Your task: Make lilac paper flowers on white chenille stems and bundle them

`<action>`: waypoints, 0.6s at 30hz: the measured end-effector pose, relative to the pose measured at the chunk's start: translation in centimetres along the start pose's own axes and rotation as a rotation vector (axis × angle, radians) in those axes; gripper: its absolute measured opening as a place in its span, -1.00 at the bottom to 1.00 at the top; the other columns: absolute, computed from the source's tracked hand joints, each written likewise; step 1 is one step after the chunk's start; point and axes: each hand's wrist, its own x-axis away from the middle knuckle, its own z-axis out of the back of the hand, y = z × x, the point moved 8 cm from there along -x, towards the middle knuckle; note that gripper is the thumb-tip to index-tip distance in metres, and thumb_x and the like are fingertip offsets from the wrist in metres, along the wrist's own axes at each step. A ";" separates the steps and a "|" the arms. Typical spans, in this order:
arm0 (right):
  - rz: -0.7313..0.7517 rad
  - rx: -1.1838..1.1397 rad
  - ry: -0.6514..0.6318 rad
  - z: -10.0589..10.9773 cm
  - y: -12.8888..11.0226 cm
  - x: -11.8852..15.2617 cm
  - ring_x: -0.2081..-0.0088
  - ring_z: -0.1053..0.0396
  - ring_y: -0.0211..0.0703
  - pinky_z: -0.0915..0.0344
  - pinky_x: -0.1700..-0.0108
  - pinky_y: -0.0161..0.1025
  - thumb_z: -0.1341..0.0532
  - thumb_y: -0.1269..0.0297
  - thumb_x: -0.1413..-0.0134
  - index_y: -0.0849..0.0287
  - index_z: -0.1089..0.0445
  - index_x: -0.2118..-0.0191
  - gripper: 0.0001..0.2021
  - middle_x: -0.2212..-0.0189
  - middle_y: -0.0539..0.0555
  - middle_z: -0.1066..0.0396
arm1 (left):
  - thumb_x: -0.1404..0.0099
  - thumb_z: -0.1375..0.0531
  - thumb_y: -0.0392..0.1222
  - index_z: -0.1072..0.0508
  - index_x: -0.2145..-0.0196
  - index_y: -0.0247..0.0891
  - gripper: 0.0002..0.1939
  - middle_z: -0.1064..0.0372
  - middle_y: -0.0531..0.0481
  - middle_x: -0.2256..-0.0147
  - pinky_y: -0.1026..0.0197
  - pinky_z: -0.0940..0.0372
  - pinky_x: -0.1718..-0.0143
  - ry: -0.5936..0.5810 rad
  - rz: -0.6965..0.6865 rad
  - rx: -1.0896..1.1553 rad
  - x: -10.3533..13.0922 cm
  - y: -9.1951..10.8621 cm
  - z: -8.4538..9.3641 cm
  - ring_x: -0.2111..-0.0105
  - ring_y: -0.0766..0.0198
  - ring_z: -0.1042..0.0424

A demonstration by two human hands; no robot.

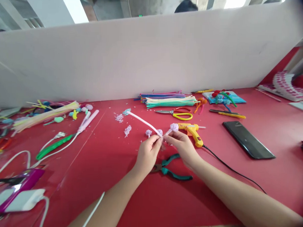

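Observation:
Between thumb and fingers, my left hand pinches the near end of a long pale pink pipe cleaner, whose far end bears a fuzzy light-blue tuft. Close beside it, my right hand pinches the short stem of a lilac pom-pom flower. The fingertips of both hands nearly meet. Just beyond them lies a small lilac pom-pom on the red table. Pliers with teal handles rest below my hands. A yellow glue gun is just past my right hand.
Scissors and bundled pipe cleaners lie toward the white partition. A black phone is at right. To the left are more pipe cleaners, a green-handled tool, white cables and a purple device.

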 end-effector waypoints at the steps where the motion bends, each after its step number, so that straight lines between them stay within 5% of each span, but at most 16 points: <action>1: -0.003 0.004 0.006 0.1 0.1 0.2 0.43 -0.27 -0.26 -0.21 0.26 -0.27 -0.28 0.20 0.08 0.20 -0.38 0.49 -0.83 0.55 -0.05 -0.34 | -0.27 -0.14 -0.07 -0.44 0.48 -0.24 -0.74 -0.39 0.04 0.55 0.27 -0.22 0.35 0.006 0.000 -0.018 0.1 0.0 0.1 0.48 0.25 -0.37; 7: -0.025 -0.070 -0.147 -1.2 0.0 1.1 0.46 -0.34 -0.21 -0.25 0.20 -0.21 -0.21 0.23 -0.05 0.15 -0.35 0.46 -0.86 0.63 -0.06 -0.36 | -0.29 -0.12 -0.06 -0.43 0.48 -0.26 -0.72 -0.35 0.06 0.61 0.27 -0.20 0.35 -0.044 0.106 0.065 0.5 -0.5 -0.4 0.51 0.26 -0.35; 11: -0.029 -0.071 -0.096 -0.9 -0.1 1.2 0.46 -0.33 -0.24 -0.26 0.20 -0.23 -0.23 0.24 -0.04 0.14 -0.35 0.44 -0.88 0.64 -0.09 -0.36 | -0.30 -0.12 -0.08 -0.44 0.45 -0.26 -0.74 -0.32 0.09 0.61 0.28 -0.17 0.35 -0.062 0.108 0.119 0.5 -0.7 -0.6 0.51 0.30 -0.31; 18: -0.019 -0.128 -0.227 -1.8 -0.8 1.4 0.44 -0.36 -0.18 -0.29 0.14 -0.13 -0.22 0.20 -0.07 0.16 -0.38 0.42 -0.85 0.61 -0.05 -0.37 | -0.26 -0.15 -0.14 -0.49 0.44 -0.32 -0.78 -0.30 0.06 0.63 0.27 -0.20 0.39 -0.085 0.275 0.562 0.9 -2.4 -1.6 0.55 0.34 -0.27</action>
